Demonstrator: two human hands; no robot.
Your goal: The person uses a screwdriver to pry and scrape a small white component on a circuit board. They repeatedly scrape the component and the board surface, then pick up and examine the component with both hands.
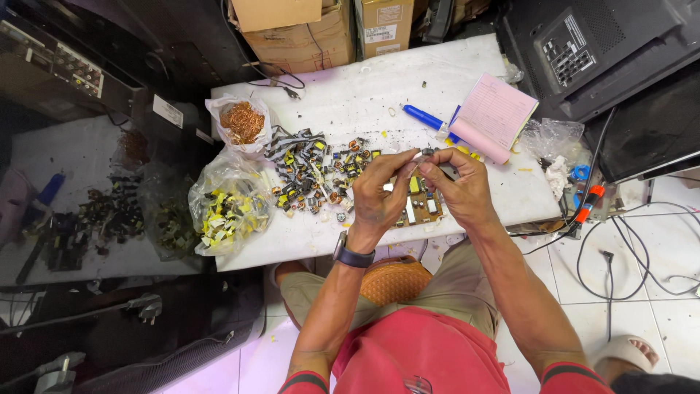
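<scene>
Pinching a small part (417, 155) between them, both hands meet just above centre frame, over a white table (364, 95). The left hand (379, 191) curls its fingertips tight on the part's near side; a dark watch (351, 255) rings that wrist. The right hand (456, 186) closes thumb and forefinger on the part's other side. The part is tiny, pale and greyish; its exact kind is too small to tell.

Under the hands lies a brown circuit board (421, 206) with yellow and pale blocks, mostly hidden. Left of it spreads a loose heap of small coils (313, 175), yellow, black and copper, rough and jumbled. At the table's left edge sit two crinkled clear bags: one of bright copper wire (243, 122) in the upper left, one of yellow-and-black scraps (222, 208) below it, overhanging the rim. A blue pen (424, 117) and a pink pad (492, 117), curled at its lower edge, lie in the upper right of the table.

The tabletop is dusty, speckled with dark crumbs. Bare room shows across its top middle and along the near edge left of the hands. Cardboard boxes (299, 29) crowd the top of the frame, and cables (620, 255) trail over white tiles at the right.
</scene>
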